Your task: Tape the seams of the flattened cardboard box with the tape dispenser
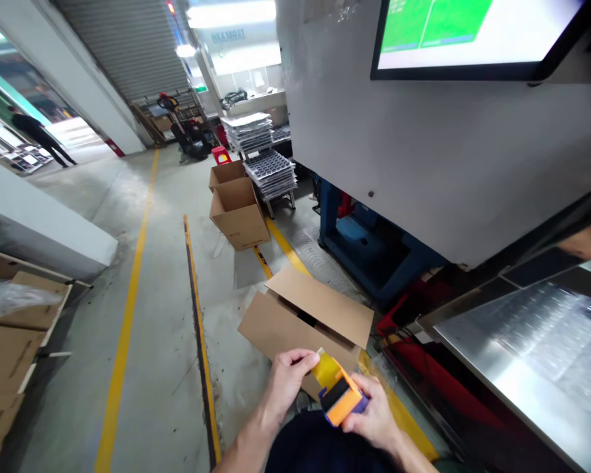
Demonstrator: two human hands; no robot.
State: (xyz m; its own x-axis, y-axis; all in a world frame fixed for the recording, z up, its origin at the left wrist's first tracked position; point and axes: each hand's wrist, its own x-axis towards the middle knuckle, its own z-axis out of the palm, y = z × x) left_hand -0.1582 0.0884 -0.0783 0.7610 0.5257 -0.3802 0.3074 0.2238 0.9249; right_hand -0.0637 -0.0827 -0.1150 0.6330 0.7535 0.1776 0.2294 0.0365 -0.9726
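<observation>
My right hand (374,410) is wrapped round an orange and dark blue tape dispenser (342,399). A strip of yellow tape (326,371) runs out of the dispenser to my left hand (288,378), whose thumb and fingers pinch its free end. Both hands are low in the view, in front of my body. Just beyond them a cardboard box (276,322) stands on the floor, its large top flaps (325,305) folded inward with a narrow dark gap between them.
Two open cartons (241,220) stand ahead beside stacked trays (270,172). A grey machine (423,144) with a screen fills the right, above a metal table (536,368). Boxes on a rack (20,355) are at left. A person (39,135) stands far off; another person's blurred arm (588,242) shows at right.
</observation>
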